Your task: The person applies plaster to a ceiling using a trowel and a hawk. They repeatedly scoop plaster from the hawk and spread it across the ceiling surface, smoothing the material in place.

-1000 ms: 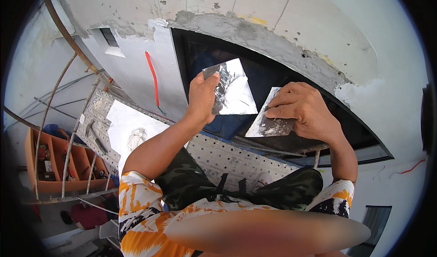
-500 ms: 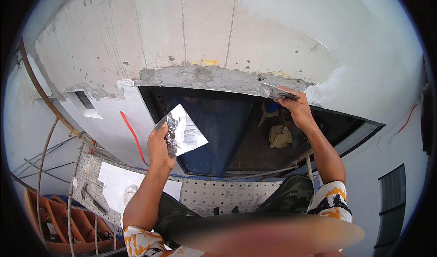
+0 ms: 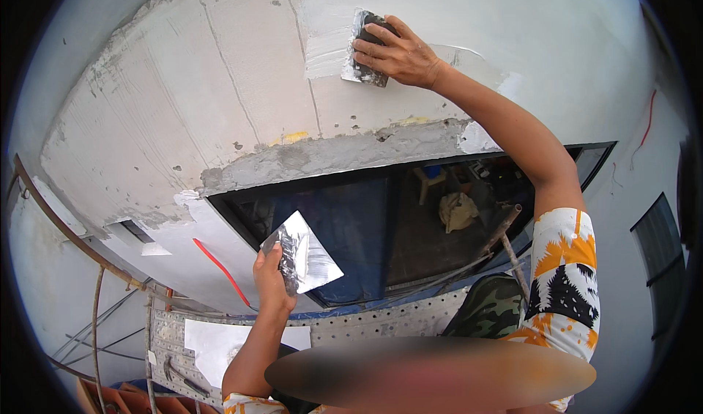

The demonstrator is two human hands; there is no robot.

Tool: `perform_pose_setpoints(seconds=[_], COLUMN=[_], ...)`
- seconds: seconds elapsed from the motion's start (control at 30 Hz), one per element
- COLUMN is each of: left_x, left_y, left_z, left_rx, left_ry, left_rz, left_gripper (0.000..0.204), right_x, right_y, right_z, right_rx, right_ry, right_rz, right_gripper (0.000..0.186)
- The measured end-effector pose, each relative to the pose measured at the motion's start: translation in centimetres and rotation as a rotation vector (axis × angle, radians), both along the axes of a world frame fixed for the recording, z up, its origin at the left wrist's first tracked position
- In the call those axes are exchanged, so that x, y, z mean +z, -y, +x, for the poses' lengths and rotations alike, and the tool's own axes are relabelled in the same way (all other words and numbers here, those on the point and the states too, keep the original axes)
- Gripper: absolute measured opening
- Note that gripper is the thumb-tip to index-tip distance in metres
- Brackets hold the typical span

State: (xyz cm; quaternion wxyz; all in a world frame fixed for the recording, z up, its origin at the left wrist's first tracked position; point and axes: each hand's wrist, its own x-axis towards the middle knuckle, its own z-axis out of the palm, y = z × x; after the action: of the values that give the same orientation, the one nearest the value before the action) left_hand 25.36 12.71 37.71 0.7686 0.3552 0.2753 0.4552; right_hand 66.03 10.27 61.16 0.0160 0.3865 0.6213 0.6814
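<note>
My right hand (image 3: 405,55) is closed on a dark-backed putty knife (image 3: 374,47), its white-smeared blade pressed to the wall (image 3: 249,62) high above the window. Fresh white filler (image 3: 326,53) lies on the wall just left of that blade. Lower and to the left, my left hand (image 3: 273,280) grips a second, wide putty knife (image 3: 304,255). White filler coats the flat metal face of this one, and it is held out in front of the dark window opening, apart from the wall.
Rough grey mortar (image 3: 322,150) edges the top of the window (image 3: 329,231). Below is a perforated metal scaffold deck (image 3: 172,333) with a white sheet (image 3: 209,348) and a hammer-like tool (image 3: 183,379). Rusty scaffold pipes (image 3: 98,319) rise at left; another pipe (image 3: 504,231) tilts near my right side.
My right hand has moved its putty knife from the mortar edge up and left onto the upper wall, where new white filler shows. The view has shifted; my left hand still holds its knife.
</note>
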Motion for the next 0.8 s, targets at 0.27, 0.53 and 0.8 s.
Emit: perform_pose_setpoints(seconds=[0.27,0.53,0.8], left_x=[-0.2,-0.3,-0.5], left_y=[-0.3,0.3,1.3], left_z=[-0.8,-1.2,0.9], left_rx=[0.044,0.081,0.039], left_ry=[-0.066,-0.068,-0.126], left_rz=[0.054,0.051,0.185], left_gripper=[0.025,0.024,0.02], right_x=[-4.9,-11.9,-3.1], right_y=[15.3,22.2,-1.0], right_z=[16.5,16.5,-4.3], right_rx=[-0.258,-0.261,0.209], right_ry=[-0.208,-0.488,-0.164], right_rz=[0.233,0.44,-0.008], right_gripper=[0.047,0.041,0.027])
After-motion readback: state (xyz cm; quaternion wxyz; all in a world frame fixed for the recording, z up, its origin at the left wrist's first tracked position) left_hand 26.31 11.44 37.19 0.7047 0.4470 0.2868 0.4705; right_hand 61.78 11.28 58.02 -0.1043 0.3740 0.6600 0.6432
